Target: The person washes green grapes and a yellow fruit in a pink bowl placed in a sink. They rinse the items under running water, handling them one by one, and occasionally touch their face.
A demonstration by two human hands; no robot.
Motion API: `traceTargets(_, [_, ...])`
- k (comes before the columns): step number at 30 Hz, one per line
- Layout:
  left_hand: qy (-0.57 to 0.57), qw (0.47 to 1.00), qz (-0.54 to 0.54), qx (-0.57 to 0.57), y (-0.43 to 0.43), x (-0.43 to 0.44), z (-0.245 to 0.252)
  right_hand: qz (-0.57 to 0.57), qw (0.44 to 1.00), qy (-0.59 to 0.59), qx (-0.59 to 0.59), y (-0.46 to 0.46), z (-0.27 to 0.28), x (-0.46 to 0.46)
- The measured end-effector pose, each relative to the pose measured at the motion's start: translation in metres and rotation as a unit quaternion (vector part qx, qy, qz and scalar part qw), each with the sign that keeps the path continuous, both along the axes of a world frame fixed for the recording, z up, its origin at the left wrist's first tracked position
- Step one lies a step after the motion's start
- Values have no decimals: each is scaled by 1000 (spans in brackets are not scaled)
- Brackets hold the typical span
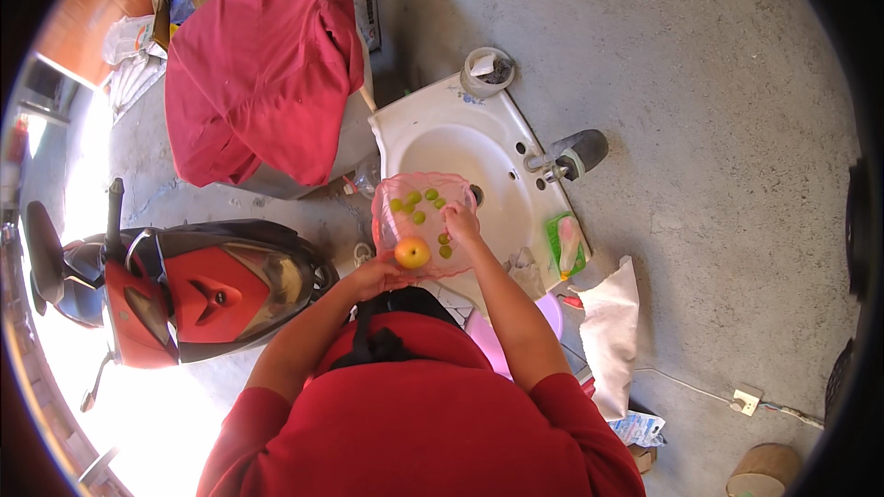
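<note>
A pink translucent plastic basket with a scalloped rim is over the near-left part of a white ceramic washbasin. In it are a yellow-red apple and several green grapes. My left hand grips the basket's near-left rim beside the apple. Over the basket's right part is my right hand, its fingers bent close to the grapes; whether it holds one cannot be told.
A faucet stands at the basin's far right edge. A green soap tray and a grey cloth lie on its rim, a plastic tub at its top corner. A red scooter is at left, a pink bucket below.
</note>
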State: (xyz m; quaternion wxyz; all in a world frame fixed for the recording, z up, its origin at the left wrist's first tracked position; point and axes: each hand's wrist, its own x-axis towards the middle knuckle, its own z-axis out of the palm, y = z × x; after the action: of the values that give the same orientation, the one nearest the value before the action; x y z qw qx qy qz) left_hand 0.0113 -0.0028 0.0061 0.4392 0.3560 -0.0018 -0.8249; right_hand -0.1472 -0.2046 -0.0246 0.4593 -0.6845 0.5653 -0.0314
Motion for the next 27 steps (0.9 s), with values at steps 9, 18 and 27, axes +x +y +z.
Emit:
traceTargets(9, [3, 1000, -18, 12, -1, 1, 6, 53, 995, -38, -76, 11, -4, -4])
traceTargets(18, [-8, 1000, -2, 20, 2, 0, 0, 10, 998, 25, -59, 6, 11, 0])
traceTargets(27, [0, 1000, 4, 23, 1, 0, -4, 125, 959, 87, -241, 28, 20, 11])
